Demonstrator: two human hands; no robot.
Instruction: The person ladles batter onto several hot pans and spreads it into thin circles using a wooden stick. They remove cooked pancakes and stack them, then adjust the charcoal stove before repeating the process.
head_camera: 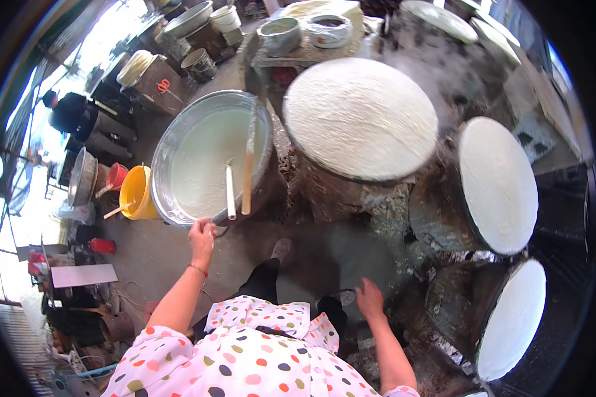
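My left hand (202, 235), fingers curled, is at the near rim of a large round basin (161, 186); I cannot tell whether it touches the rim. Pale, milky batter (203, 149) lies in the basin. A ladle with a white handle (231, 193) dips into it. Beside the ladle, a long flat stick with a wooden handle (248, 183) rests across the basin's right side. Low on the right, my right hand (369, 297) hangs over the floor and holds nothing that I can see. A white round sheet (360, 119) covers a drum-shaped stove (328, 191) just beyond the basin.
More white rounds (499, 186) (511, 322) top stoves curving along my right, with steam (417, 64) at the back. A yellow bucket (135, 191) stands left of the basin. Orange-handled scissors (164, 86) hang on a box behind. A person (77, 116) stands at the far left.
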